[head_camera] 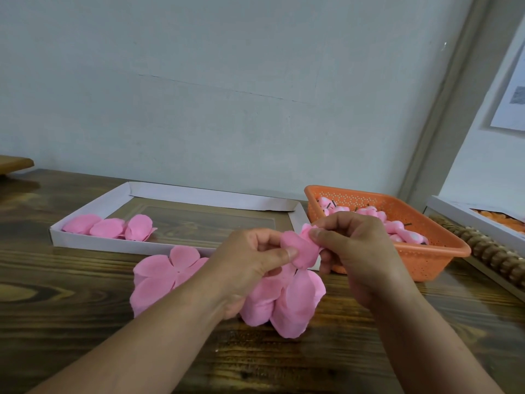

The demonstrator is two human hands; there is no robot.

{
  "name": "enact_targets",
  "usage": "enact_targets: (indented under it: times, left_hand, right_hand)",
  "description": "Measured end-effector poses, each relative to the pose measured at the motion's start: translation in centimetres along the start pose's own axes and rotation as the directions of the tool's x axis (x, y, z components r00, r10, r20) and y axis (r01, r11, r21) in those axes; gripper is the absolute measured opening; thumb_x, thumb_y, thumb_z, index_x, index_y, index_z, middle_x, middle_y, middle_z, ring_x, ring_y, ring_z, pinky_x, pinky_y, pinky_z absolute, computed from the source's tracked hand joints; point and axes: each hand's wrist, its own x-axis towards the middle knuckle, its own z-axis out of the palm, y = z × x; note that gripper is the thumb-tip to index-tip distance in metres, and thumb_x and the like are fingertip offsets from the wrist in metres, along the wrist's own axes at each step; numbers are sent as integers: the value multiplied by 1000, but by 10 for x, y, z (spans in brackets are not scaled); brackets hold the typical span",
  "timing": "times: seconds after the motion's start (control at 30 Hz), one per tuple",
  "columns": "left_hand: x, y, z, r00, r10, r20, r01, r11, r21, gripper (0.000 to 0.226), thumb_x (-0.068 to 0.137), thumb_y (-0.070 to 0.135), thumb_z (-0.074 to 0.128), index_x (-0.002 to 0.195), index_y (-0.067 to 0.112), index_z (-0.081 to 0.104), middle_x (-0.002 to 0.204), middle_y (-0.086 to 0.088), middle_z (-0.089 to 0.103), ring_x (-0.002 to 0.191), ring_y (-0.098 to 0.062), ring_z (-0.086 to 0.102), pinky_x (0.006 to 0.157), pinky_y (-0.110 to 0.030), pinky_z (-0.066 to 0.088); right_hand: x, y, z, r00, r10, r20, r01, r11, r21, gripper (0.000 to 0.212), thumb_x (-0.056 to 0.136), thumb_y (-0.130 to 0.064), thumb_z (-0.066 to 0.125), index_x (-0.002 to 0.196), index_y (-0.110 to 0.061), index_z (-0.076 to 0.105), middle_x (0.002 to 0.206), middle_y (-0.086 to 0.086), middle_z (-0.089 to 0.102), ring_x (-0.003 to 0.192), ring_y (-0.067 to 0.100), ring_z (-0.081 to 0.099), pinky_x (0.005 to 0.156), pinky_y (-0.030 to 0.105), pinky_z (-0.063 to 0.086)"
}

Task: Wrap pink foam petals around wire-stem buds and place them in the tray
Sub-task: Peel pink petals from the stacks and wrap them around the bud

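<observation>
Pink foam throughout, left to right: three wrapped buds (109, 227) lying at the left end of the white tray (93, 243) at the back of the dark wood worktop (56, 294); a flat petal sheet (162, 277) spread on the wood just in front of the tray, partly under the left forearm. Left hand (250, 260) curled, thumb pressed on a petal piece (301, 248) held up between both hands above the worktop, more petals (289, 302) of it hanging below the fingers. Right hand (355, 248) curled too, fingertips pinching the same piece from the right side. Further right, just behind that hand, an orange plastic basket (431, 254) holding unwrapped buds (397, 227) on wire stems.
</observation>
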Motion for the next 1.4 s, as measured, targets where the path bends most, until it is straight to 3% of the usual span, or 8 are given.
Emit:
enact_targets:
  times: [0.13, 0.3, 0.6, 0.87, 1.03, 1.2, 1.3, 1.4]
  left_hand:
    - [1, 2, -3, 999, 8, 37, -9, 1000, 29, 16, 90, 5, 59, 87, 10, 74, 101, -18, 71, 94, -25, 62, 99, -46, 48]
    - [3, 0, -4, 999, 36, 19, -37, 999, 25, 23, 91, 6, 58, 78, 14, 75, 98, -20, 70, 93, -28, 61, 100, -51, 46]
    - [4, -1, -5, 992, 117, -48, -116, 993, 19, 21, 86, 10, 64, 69, 17, 73, 66, 1, 70, 59, -7, 59, 59, -20, 48]
    - [3, 0, -5, 980, 193, -45, -192, 981, 20, 27, 85, 10, 64, 67, 26, 76, 70, 6, 71, 70, -8, 62, 71, -27, 53]
    - [-2, 5, -4, 960, 272, 74, -269, 962, -41, 14, 66, 22, 68, 76, 21, 78, 115, 6, 69, 109, -10, 63, 98, -33, 49]
    - [-5, 6, -3, 942, 332, 53, -335, 939, 70, 19, 88, 19, 60, 93, 31, 74, 101, 15, 73, 99, 1, 64, 83, -16, 51]
    - [-4, 5, -5, 931, 364, 15, -355, 897, 265, 32, 95, 14, 48, 89, 29, 74, 95, 20, 72, 93, 8, 62, 79, -8, 48]
    - [-2, 3, -7, 936, 353, -8, -339, 905, 258, 43, 94, 6, 39, 80, 25, 75, 87, 13, 72, 84, 1, 63, 71, -12, 49]
  right_hand:
    - [0, -1, 0, 1000, 9, 9, -9, 1000, -1, 6, 83, 5, 63, 76, 4, 64, 42, 6, 51, 35, 15, 43, 39, 22, 41]
    - [-4, -2, 6, 999, 7, 39, -7, 1000, -7, 9, 80, -2, 67, 73, 1, 63, 40, 6, 51, 32, 15, 44, 38, 21, 39]
    - [-6, -4, 7, 997, -9, 82, 10, 1000, -16, 10, 82, 5, 63, 73, 0, 64, 43, 9, 54, 34, 16, 46, 39, 23, 41]
    - [-1, 0, 4, 1000, 4, -14, -4, 1000, 5, 6, 83, 7, 60, 78, 3, 63, 41, 7, 52, 34, 17, 44, 39, 24, 40]
    - [-1, 1, 3, 1000, 2, -28, -2, 1000, 10, 4, 83, 6, 60, 80, 5, 63, 53, 22, 56, 36, 18, 44, 39, 26, 39]
    - [0, 3, 4, 1000, 4, -15, -4, 1000, 2, 8, 83, 5, 61, 77, 2, 64, 43, 9, 52, 34, 17, 44, 39, 23, 39]
    - [-1, 3, 4, 1000, 22, -10, -22, 999, 31, 9, 83, 5, 61, 75, 0, 64, 41, 6, 51, 34, 16, 44, 38, 23, 39]
    - [-1, 2, 4, 999, 34, -3, -34, 997, 64, 10, 84, 6, 60, 75, 2, 63, 42, 5, 51, 35, 15, 44, 38, 24, 41]
